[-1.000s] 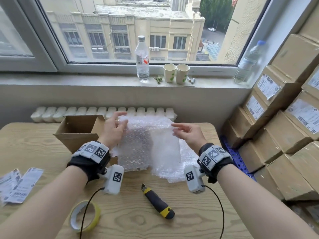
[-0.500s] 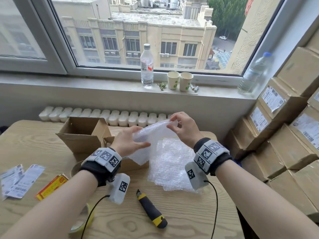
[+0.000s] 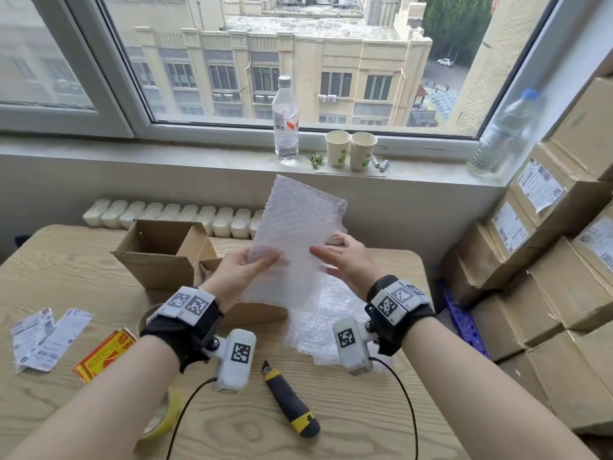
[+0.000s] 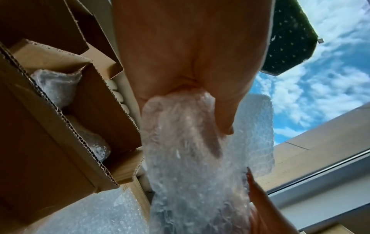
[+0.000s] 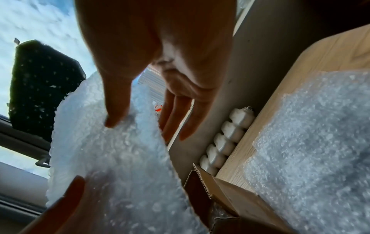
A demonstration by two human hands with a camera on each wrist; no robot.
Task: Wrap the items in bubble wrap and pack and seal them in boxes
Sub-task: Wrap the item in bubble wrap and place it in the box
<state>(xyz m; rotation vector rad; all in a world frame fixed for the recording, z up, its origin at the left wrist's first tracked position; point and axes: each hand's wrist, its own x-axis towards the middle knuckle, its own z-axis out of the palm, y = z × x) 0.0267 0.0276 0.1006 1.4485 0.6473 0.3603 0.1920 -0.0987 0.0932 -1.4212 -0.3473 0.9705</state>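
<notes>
Wrapping is partly done: bubble-wrapped bundles (image 4: 58,85) seemingly already sit in the open box (image 3: 166,254) at ten o'clock, while the left hand (image 3: 242,273) pinches a fresh bubble wrap sheet (image 3: 295,240) upright, the right hand (image 3: 345,260) loose-fingered against it, and sealing remains.

Bottle (image 3: 285,119) & 2 cups (image 3: 351,150) on sill; knife (image 3: 292,401) on table (image 3: 66,260).
</notes>
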